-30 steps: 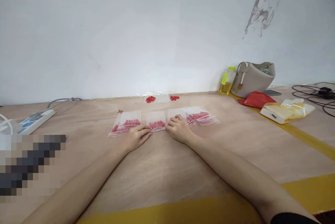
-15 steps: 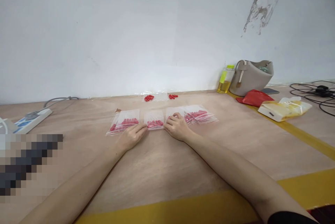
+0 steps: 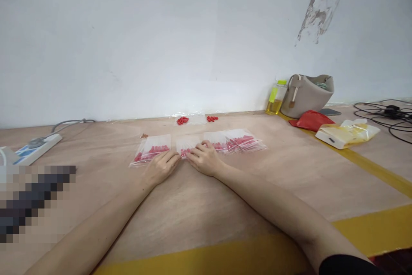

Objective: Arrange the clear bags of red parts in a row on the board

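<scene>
Both hands flat on the counter, fingers on the middle bag of a row of clear zip bags with red pieces inside. Left hand: fingers loosely extended, tips at the near left edge of that bag, grip not clamped on anything as far as I can see. Right hand: fingers spread over the bag's right half and near edge, pressing down, grip open, nothing pinched visibly. Middle bag lies flat, centre of the counter, mostly covered by the right fingers. Just left of it, the left bag, red pieces lined along its near edge. Right of it, overlapping bags fanned out, touching each other. Further back near the wall, loose red pieces and a second small cluster, with clear plastic between them. Far left: power strip with grey cable. Far right: bottle of yellow liquid beside a beige handbag, red pouch, yellow plastic package, black cables. Yellow tape strip runs along the counter.
</scene>
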`<state>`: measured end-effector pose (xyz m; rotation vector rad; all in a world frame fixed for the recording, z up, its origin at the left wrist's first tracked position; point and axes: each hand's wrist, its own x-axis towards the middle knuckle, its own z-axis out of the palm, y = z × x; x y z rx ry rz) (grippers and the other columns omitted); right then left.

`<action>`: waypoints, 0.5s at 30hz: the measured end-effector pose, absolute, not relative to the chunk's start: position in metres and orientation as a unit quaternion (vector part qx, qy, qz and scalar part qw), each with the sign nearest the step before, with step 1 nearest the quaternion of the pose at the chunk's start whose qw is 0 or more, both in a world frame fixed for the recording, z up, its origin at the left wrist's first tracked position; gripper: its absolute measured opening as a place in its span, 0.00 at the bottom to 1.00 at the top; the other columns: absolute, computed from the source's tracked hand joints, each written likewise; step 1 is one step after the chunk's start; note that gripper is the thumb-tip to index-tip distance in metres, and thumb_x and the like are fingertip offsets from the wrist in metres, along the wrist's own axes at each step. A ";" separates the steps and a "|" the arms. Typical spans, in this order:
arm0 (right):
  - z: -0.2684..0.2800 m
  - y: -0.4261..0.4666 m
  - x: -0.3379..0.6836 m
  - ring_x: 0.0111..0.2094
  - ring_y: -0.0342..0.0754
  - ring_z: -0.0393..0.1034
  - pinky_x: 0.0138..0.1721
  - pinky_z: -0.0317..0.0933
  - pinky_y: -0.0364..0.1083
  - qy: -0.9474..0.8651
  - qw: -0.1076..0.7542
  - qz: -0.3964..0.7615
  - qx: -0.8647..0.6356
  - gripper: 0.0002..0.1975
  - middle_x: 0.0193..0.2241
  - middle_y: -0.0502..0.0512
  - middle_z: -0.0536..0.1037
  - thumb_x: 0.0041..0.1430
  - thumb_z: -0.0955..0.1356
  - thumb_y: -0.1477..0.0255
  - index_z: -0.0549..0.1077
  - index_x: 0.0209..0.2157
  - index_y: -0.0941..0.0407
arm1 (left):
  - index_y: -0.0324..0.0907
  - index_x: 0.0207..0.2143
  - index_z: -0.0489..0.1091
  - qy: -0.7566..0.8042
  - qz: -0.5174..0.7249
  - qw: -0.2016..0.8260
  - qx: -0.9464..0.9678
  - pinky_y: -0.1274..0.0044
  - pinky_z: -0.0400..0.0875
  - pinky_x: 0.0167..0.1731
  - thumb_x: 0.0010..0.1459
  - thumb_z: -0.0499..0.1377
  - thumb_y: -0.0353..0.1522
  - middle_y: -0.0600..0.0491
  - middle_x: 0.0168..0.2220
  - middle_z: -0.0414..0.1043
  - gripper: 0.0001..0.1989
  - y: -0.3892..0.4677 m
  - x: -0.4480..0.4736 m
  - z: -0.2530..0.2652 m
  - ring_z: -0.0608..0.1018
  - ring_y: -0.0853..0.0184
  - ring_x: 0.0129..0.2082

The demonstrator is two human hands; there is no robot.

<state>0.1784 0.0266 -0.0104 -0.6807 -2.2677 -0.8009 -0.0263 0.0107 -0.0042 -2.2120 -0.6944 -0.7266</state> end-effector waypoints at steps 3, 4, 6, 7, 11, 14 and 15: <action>-0.012 0.028 0.161 0.32 0.44 0.58 0.39 0.45 0.49 -0.860 0.319 -0.311 -0.248 0.10 0.28 0.52 0.72 0.60 0.58 0.75 0.69 0.29 0.57 | 0.39 0.34 0.67 -0.279 -0.259 0.353 -0.855 0.77 0.69 0.33 0.57 0.50 0.27 0.51 0.30 0.71 0.07 0.009 -0.028 -0.003 0.74 0.69 0.30; -0.012 0.029 0.157 0.32 0.44 0.58 0.39 0.45 0.50 -0.860 0.319 -0.311 -0.248 0.11 0.28 0.52 0.72 0.60 0.58 0.75 0.69 0.29 0.57 | 0.39 0.35 0.67 -0.280 -0.253 0.355 -0.855 0.77 0.69 0.33 0.58 0.49 0.27 0.51 0.30 0.71 0.08 0.009 -0.029 -0.003 0.74 0.69 0.30; -0.013 0.030 0.155 0.32 0.43 0.59 0.39 0.45 0.50 -0.862 0.316 -0.310 -0.248 0.12 0.27 0.52 0.72 0.60 0.58 0.75 0.69 0.28 0.57 | 0.39 0.36 0.67 -0.275 -0.245 0.360 -0.857 0.77 0.69 0.33 0.58 0.48 0.26 0.50 0.31 0.71 0.09 0.008 -0.031 -0.003 0.74 0.68 0.31; -0.013 0.031 0.155 0.31 0.43 0.59 0.38 0.45 0.50 -0.863 0.314 -0.310 -0.247 0.12 0.27 0.52 0.72 0.60 0.57 0.75 0.69 0.28 0.57 | 0.39 0.37 0.67 -0.273 -0.244 0.363 -0.857 0.77 0.69 0.34 0.58 0.48 0.26 0.50 0.32 0.71 0.09 0.009 -0.031 -0.004 0.74 0.68 0.32; -0.014 0.034 0.158 0.31 0.42 0.58 0.39 0.44 0.50 -0.872 0.306 -0.306 -0.227 0.13 0.26 0.51 0.71 0.61 0.57 0.76 0.70 0.28 0.57 | 0.39 0.35 0.67 -0.291 -0.239 0.365 -0.852 0.77 0.68 0.32 0.58 0.47 0.26 0.51 0.29 0.70 0.09 0.011 -0.031 -0.006 0.73 0.68 0.30; -0.011 0.035 0.160 0.30 0.41 0.58 0.41 0.43 0.50 -0.875 0.301 -0.319 -0.207 0.14 0.26 0.50 0.71 0.61 0.56 0.77 0.70 0.29 0.56 | 0.39 0.33 0.66 -0.301 -0.249 0.358 -0.848 0.78 0.67 0.30 0.57 0.48 0.25 0.52 0.27 0.68 0.08 0.012 -0.030 -0.008 0.72 0.69 0.28; -0.010 0.035 0.161 0.29 0.41 0.58 0.42 0.43 0.50 -0.873 0.299 -0.328 -0.203 0.15 0.26 0.50 0.71 0.62 0.55 0.77 0.70 0.29 0.56 | 0.39 0.33 0.66 -0.301 -0.256 0.354 -0.848 0.78 0.67 0.30 0.57 0.49 0.25 0.52 0.27 0.68 0.08 0.011 -0.030 -0.008 0.72 0.69 0.28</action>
